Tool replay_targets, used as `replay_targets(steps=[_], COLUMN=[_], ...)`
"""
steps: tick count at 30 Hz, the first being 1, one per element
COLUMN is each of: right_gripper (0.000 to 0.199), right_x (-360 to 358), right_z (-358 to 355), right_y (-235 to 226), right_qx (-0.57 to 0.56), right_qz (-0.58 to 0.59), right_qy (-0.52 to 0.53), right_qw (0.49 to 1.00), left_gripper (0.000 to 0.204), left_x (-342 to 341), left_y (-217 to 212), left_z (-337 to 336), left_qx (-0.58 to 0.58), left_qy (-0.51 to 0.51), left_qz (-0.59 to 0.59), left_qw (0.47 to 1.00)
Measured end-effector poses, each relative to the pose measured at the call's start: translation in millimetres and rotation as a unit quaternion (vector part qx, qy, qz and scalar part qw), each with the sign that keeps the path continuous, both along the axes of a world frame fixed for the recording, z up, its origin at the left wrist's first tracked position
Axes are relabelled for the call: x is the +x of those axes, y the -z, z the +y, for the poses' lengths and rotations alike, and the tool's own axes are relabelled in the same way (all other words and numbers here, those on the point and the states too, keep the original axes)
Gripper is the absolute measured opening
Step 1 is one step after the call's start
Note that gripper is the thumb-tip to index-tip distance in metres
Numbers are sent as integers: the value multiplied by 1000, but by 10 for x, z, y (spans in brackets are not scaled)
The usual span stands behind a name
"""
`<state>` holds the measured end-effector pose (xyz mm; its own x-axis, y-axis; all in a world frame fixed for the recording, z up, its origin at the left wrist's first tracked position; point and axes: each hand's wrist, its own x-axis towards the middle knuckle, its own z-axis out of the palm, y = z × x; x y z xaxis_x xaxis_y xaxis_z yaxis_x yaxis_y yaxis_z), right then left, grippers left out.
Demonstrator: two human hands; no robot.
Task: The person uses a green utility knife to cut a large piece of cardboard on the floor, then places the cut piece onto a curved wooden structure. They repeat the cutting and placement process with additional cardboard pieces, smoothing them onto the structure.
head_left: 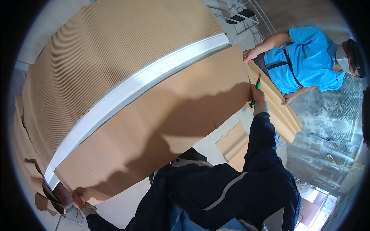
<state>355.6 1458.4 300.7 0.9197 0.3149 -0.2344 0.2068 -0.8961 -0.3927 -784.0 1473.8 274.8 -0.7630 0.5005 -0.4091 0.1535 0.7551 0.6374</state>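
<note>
- Tan, smooth, flat cardboard sheet (154,115) stretches between the person's two hands, its long near edge running in front of the torso; the person's shadow falls across it.
- Left hand (78,201): the forearm reaches out to the person's left in a dark navy sleeve (101,223), fingers folded over the sheet's near left corner, pinching it with little gap.
- Right hand (257,95): the arm extends forward and to the right, wrist close to the sheet's right end, fingers curled around a slim green-handled utility knife (253,101), whose narrow blade points away from the body.
- Beyond both hands, along the sheet's far side, runs a long white smooth-faced strip (135,82); past it lies a broad brown ribbed corrugated cardboard covering (104,50).
- Just left of the left hand, curled brown cardboard pieces (43,188) bunch up.
- To the right of the right hand, a co-worker in a bright blue short-sleeved shirt (308,57) has one hand (250,55) at the sheet's far right corner and the other on a creased brown paper sheet (283,119).
- Nearer the body than the right hand, a loose brown cardboard piece (235,144) lies on the pale floor (206,148).
- Marks on the bright panel (327,210), well behind the right hand, are too small to read.
</note>
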Motion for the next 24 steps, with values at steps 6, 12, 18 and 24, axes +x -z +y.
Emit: replay_targets(steps=[6, 12, 18, 24], right_gripper=[45, 56, 51, 39], right_x=[145, 243, -83, -945], right_z=[17, 85, 330, 1189], right_y=[278, 255, -146, -582], right_qx=[232, 154, -87, 70], right_qz=[36, 20, -200, -220], right_qy=[79, 66, -50, -303], right_qw=[969, 986, 975, 925], left_gripper=[55, 48, 46, 65], left_x=[28, -18, -335, 1220], left_y=[-142, -122, 4, -575], left_z=[45, 39, 28, 778], left_qx=[-6, -19, -60, 83], left_qy=[81, 46, 173, 196], left_qz=[14, 50, 192, 508], left_qw=[997, 998, 964, 835])
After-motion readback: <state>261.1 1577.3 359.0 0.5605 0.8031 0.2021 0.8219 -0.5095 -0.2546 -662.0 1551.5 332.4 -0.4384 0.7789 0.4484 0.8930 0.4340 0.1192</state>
